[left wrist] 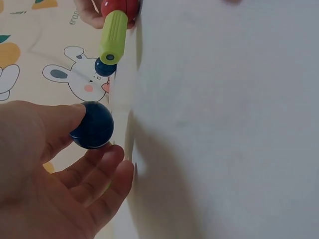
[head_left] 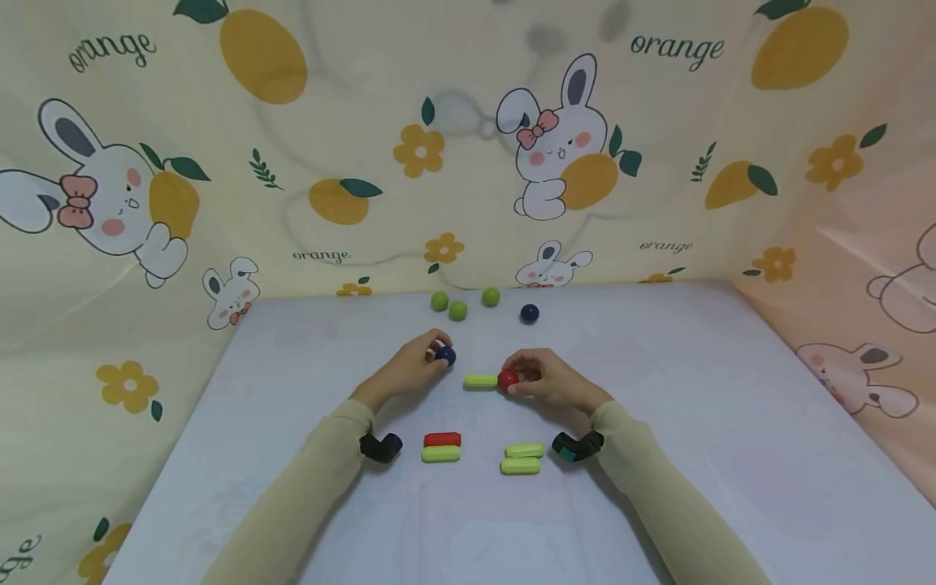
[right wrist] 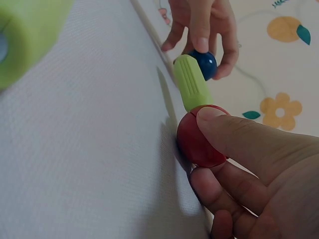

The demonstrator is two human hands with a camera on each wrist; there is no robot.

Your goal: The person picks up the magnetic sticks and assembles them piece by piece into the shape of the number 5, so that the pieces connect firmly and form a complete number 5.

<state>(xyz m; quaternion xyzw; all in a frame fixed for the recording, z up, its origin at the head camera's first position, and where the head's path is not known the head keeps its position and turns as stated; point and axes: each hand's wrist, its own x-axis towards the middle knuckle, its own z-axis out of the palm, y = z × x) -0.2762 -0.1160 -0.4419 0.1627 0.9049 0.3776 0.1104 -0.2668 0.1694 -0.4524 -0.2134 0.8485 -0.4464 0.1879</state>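
Note:
My left hand (head_left: 413,364) pinches a dark blue ball (left wrist: 93,125) between thumb and fingers, above the white table. The right hand (head_left: 553,379) grips a red ball (right wrist: 199,139) with its thumb on top and fingers below. From the red ball a light green ribbed rod (head_left: 480,381) sticks out toward the left hand. The rod's free end, with a small dark spot in its face, shows in the left wrist view. In the head view a short gap separates this end from the blue ball.
Nearer me on the table (head_left: 307,520) lie a red rod (head_left: 442,439) beside a green rod (head_left: 441,455), and two more green rods (head_left: 522,458). Three green balls (head_left: 457,310) and another blue ball (head_left: 530,314) sit at the back edge, before a printed cloth backdrop (head_left: 468,162).

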